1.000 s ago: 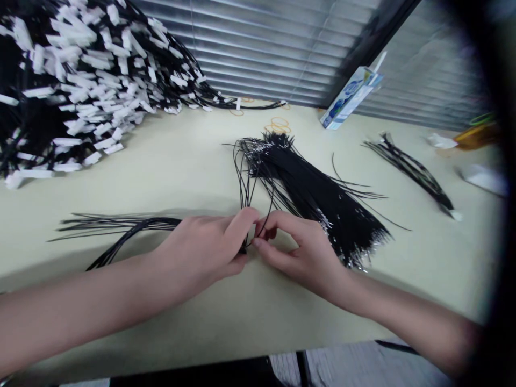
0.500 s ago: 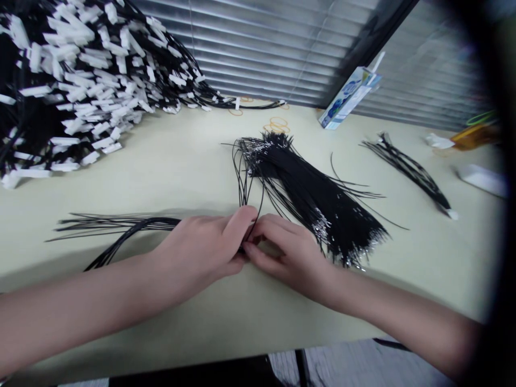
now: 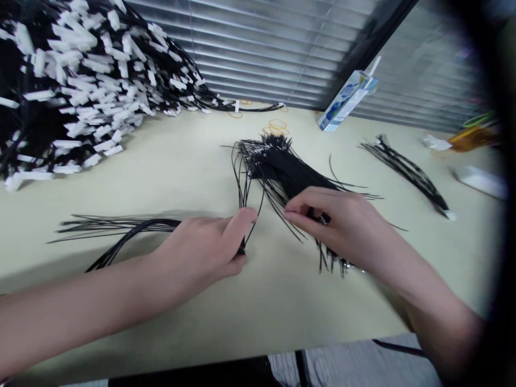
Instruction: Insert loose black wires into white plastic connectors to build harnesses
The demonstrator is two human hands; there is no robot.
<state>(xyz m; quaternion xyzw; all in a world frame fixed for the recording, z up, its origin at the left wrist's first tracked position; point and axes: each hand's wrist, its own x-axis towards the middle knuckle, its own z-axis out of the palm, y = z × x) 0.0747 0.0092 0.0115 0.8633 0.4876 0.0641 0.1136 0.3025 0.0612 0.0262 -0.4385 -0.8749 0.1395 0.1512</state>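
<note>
My left hand (image 3: 205, 250) pinches a small bunch of thin black wires (image 3: 121, 228) at the table's middle. The bunch runs left from my fist, and a few strands loop up from my thumb toward the far pile. My right hand (image 3: 342, 226) rests on the big loose pile of black wires (image 3: 282, 166), its fingers curled over the strands near the pile's lower end. Whether it grips any strand is hidden under the fingers.
A large heap of black cables with white tags (image 3: 72, 86) fills the far left of the beige table (image 3: 181, 161). A smaller wire bundle (image 3: 407, 172) lies right, a blue-white carton (image 3: 344, 102) leans at the back, rubber bands (image 3: 276, 126) lie near it.
My right hand has left my left hand and moved right onto the big wire pile. My left hand stays put, still pinching its bunch.
</note>
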